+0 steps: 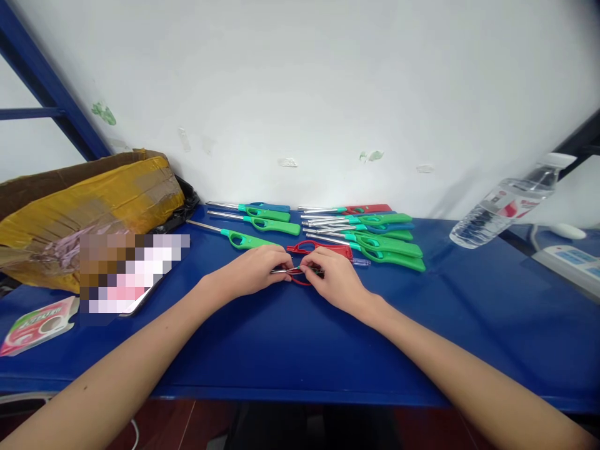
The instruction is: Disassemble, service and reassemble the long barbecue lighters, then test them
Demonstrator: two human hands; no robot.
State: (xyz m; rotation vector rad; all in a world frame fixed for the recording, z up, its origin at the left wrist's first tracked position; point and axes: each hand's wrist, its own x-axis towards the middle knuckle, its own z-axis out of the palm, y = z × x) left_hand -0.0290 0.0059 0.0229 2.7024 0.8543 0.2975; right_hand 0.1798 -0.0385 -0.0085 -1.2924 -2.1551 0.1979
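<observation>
My left hand (262, 267) is closed in a pinch around a thin metal rod (278, 271) with reddish strands at its right end. Close beside it, my right hand (336, 276) pinches a small dark piece with a bit of green, mostly hidden by the fingers. A red loop-shaped part (300, 281) shows between and below the fingertips. Just behind the hands lies a red lighter casing (323, 249), with a clear purplish stick (360, 262) by its right end. Green long-nosed lighters lie to the left (253, 242) and in a pile to the right (394, 258).
On the blue table (300, 350), a taped cardboard box (94, 200) and a blurred-out phone-like object (135, 275) sit left, near a pink-green package (40, 325). A water bottle (506, 206) leans at right beside a grey-white device (572, 262). A white wall (300, 94) rises behind.
</observation>
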